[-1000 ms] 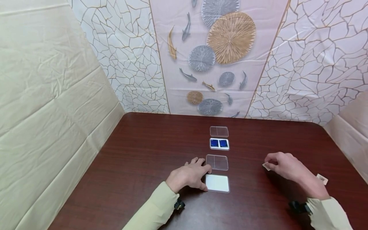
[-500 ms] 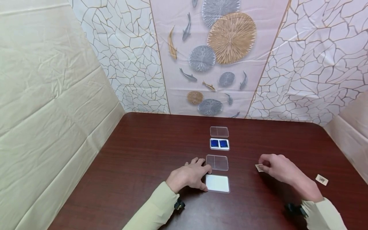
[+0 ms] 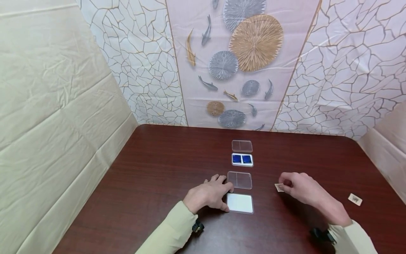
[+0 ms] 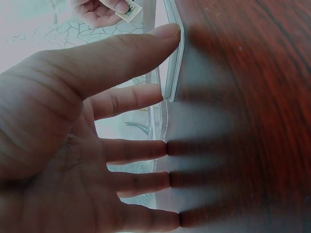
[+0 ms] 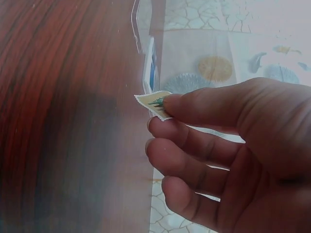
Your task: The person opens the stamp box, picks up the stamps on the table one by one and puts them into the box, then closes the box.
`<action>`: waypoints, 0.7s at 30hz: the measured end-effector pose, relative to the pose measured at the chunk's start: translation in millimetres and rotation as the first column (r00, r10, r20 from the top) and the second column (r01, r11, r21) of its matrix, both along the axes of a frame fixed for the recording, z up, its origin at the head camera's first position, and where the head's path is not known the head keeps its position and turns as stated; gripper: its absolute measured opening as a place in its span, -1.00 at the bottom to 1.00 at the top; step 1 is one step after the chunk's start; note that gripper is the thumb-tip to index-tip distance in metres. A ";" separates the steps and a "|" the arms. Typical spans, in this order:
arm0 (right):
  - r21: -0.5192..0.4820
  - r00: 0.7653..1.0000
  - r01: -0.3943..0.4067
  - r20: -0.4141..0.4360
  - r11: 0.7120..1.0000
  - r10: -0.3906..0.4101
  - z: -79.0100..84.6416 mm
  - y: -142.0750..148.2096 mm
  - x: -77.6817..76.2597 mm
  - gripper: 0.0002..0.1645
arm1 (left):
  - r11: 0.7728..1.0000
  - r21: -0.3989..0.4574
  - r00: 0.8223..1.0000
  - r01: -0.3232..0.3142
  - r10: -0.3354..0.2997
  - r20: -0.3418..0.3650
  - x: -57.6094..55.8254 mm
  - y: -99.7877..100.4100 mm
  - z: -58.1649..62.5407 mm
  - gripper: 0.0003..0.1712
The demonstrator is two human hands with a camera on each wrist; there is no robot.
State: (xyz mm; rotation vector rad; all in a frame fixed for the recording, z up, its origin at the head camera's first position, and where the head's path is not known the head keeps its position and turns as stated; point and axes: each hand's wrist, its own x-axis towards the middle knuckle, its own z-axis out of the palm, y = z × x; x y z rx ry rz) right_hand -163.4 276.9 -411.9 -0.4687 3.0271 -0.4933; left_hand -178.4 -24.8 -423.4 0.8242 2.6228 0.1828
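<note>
My right hand (image 3: 302, 187) pinches a small postage stamp (image 5: 154, 103) between thumb and forefinger, over the table right of the cases. The stamp is cream with a green picture and serrated edges. My left hand (image 3: 209, 194), fingers spread and fairly straight, steadies the left side of a flat clear case (image 3: 240, 203) with a white insert; its thumb (image 4: 167, 33) touches the near left corner. The other fingertips rest on the table and by the clear lid (image 3: 240, 180) just beyond. A second stamp (image 3: 355, 199) lies flat on the table at the right.
Farther back lies another flat case (image 3: 242, 159) with a white insert and two dark blue squares. Beyond it is its clear lid (image 3: 242, 145). Everything stands on a dark red wooden table (image 3: 152, 158), bounded by patterned cloth (image 3: 152, 70) behind and plain cloth at the sides.
My right hand has moved left across the table with the pinched stamp, toward the cases, uncovering the other stamp fully. My left hand has stayed in place.
</note>
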 end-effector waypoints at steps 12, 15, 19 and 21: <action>-0.035 0.998 -0.052 0.026 0.998 0.053 -2.2 -16.0 3.8 -0.82 | 1.000 -0.002 1.000 0.005 -0.005 -0.010 1.1 0.1 0.0 -0.45; -0.079 0.995 -0.085 0.041 0.993 0.089 -1.4 -21.3 6.4 -0.81 | 1.000 -0.005 1.000 0.006 -0.006 -0.009 1.1 0.2 -0.4 -0.45; -0.120 0.990 -0.126 0.053 0.985 0.133 1.2 -30.1 9.9 -0.82 | 1.000 -0.007 1.000 0.006 -0.006 -0.008 0.9 0.3 -0.1 -0.45; -0.126 0.987 -0.147 0.047 0.981 0.154 1.9 -34.1 11.2 -0.82 | 1.000 -0.006 1.000 0.005 -0.005 -0.010 0.7 0.1 0.4 -0.45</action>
